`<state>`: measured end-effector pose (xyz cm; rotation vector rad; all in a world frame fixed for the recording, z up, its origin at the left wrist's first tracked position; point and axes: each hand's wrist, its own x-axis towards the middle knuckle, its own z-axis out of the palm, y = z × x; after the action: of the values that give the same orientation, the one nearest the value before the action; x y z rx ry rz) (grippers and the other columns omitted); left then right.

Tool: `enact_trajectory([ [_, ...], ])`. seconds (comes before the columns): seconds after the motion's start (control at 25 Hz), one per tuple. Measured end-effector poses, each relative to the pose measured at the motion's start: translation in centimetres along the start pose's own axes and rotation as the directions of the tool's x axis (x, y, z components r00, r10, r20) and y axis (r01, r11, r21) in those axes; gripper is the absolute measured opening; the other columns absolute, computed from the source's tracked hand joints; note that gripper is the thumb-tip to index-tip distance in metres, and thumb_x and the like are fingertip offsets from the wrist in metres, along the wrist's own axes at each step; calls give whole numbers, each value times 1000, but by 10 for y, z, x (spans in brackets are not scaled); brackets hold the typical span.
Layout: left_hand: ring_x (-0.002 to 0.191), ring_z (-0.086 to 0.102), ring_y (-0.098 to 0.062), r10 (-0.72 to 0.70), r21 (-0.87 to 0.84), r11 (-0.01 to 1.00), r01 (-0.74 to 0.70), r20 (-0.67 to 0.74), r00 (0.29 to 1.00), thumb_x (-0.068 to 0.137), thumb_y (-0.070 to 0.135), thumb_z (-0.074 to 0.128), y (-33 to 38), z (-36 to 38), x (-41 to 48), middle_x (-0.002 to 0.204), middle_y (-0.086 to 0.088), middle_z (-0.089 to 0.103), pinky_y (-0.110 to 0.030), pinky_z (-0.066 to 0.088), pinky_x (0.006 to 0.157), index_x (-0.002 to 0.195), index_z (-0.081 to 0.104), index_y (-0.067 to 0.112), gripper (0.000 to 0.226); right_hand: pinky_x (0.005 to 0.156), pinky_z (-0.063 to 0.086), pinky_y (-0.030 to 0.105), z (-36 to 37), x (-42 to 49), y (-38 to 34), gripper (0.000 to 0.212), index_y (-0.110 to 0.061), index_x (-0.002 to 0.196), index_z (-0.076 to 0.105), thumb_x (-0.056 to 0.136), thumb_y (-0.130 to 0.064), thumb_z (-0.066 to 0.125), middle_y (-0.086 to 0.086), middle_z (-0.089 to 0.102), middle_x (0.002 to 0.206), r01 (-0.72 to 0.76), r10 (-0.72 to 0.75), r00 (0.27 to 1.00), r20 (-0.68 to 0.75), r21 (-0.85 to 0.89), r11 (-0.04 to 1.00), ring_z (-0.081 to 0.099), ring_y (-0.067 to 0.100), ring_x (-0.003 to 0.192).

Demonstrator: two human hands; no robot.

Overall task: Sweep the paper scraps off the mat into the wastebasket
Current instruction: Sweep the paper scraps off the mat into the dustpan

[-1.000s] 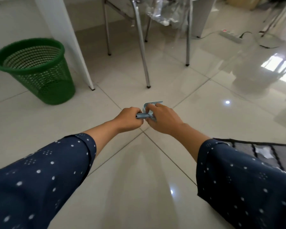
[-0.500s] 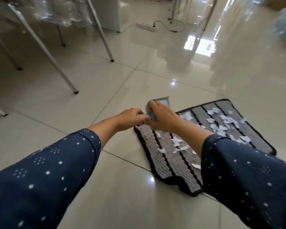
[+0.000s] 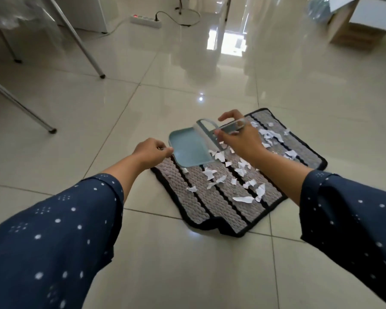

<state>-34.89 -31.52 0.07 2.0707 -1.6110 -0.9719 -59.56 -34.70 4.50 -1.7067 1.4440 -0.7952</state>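
Paper scraps (image 3: pixel 236 175): I see white torn bits strewn across the mat, from its far right part down toward the near edge, the thickest patch just right of the dustpan's open lip.
Mat (image 3: pixel 196 197): grey woven with black stripes and black border, lying flat on the floor right of centre; its near edge is rumpled.
Dustpan (image 3: pixel 188 149): pale blue, held low over the mat's far-left corner, open lip facing the scraps. I cannot tell whether it touches the mat.
Left hand (image 3: pixel 152 151): fingers curled closed at the dustpan's left edge, pinching something thin there; I read it as gripping the pan, though the contact itself is small in my view.
Brush (image 3: pixel 223 129): a small hand brush, blurred, with a looped blue-grey handle and a clear part, above the pan's far right corner.
Right hand (image 3: pixel 241 139): wrapped around the brush, forefinger lifted free above it.
Hands: apart, one on each side of the dustpan.
Sleeves (image 3: pixel 54 241): dark blue with white dots, on both forearms nearest me.
Floor (image 3: pixel 165 264): glossy pale tile, reflecting light.
Far left: slanted metal legs (image 3: pixel 80 43).
Far centre: white power strip (image 3: pixel 145 21) with a black cord.
Far right: wooden box (image 3: pixel 352 32).
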Motion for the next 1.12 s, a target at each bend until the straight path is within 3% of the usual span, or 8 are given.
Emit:
enact_trajectory([
  [0.04, 89, 63, -30, -25, -4, 1000, 25, -35, 999, 89, 45, 60, -5, -2, -2, 93, -14, 71, -34, 47, 75, 91, 71, 5, 42, 69, 63, 33, 0, 0, 2, 10, -20, 104, 61, 95, -24, 63, 7, 73, 97, -61, 62, 998, -10, 79, 995, 73, 21, 79],
  [0.12, 89, 64, -32, -68, 28, 997, 72, -110, 992, 89, 48, 59, -17, -7, -2, 91, -16, 71, -35, 46, 72, 92, 71, 1, 49, 78, 61, 39, 7, -1, 5, 17, -18, 96, 65, 100, -28, 52, 13, 72, 104, -170, 167, 985, 30, 201, 965, 72, 28, 85],
  [0.28, 67, 55, -27, -101, 171, 975, 141, -225, 969, 88, 54, 56, -43, -26, 1, 62, -4, 55, -28, 33, 51, 62, 53, 11, 50, 67, 52, 30, 34, -2, 18, 18, -18, 97, 69, 98, -30, 55, -1, 66, 82, -162, 163, 987, 7, -94, 982, 62, 15, 73],
  [0.36, 60, 52, -23, -112, 235, 957, 168, -233, 966, 89, 54, 55, -60, -30, 0, 58, -1, 51, -27, 31, 50, 59, 49, 14, 50, 75, 61, 36, 53, -8, 25, 10, -14, 98, 64, 96, -22, 59, 6, 69, 88, -210, 211, 976, 52, -27, 977, 71, 20, 80],
  [0.52, 65, 59, -22, -116, 330, 930, 159, -144, 983, 88, 58, 55, -86, -28, 4, 65, -2, 61, -28, 39, 53, 72, 64, 13, 49, 79, 62, 41, 88, -17, 40, 11, -10, 103, 65, 95, -14, 59, 13, 72, 92, -292, 276, 937, 215, 48, 955, 75, 22, 82],
  [0.72, 62, 56, -22, -120, 276, 951, 136, -73, 990, 86, 60, 56, -88, -12, 16, 62, -3, 59, -29, 37, 55, 67, 61, 11, 52, 75, 62, 44, 56, 3, 59, 10, -9, 102, 64, 97, -13, 57, 8, 70, 88, -285, 285, 958, -6, -90, 954, 72, 17, 75],
  [0.88, 70, 63, -25, -106, 245, 964, 107, -17, 994, 86, 60, 56, -85, 4, 26, 70, -5, 66, -31, 42, 59, 71, 64, 9, 54, 69, 62, 48, 29, 16, 65, 11, -18, 87, 60, 96, -16, 56, 4, 68, 79, -222, 178, 959, -220, -198, 955, 72, 20, 74],
  [1.12, 62, 55, -23, -126, 274, 953, 131, -34, 991, 89, 56, 53, -78, 19, 32, 59, -2, 55, -28, 36, 55, 61, 52, 14, 51, 71, 63, 34, 93, 45, 37, 10, -10, 99, 64, 98, -16, 56, 8, 71, 90, -153, 150, 987, -53, -42, 987, 74, 18, 79],
])
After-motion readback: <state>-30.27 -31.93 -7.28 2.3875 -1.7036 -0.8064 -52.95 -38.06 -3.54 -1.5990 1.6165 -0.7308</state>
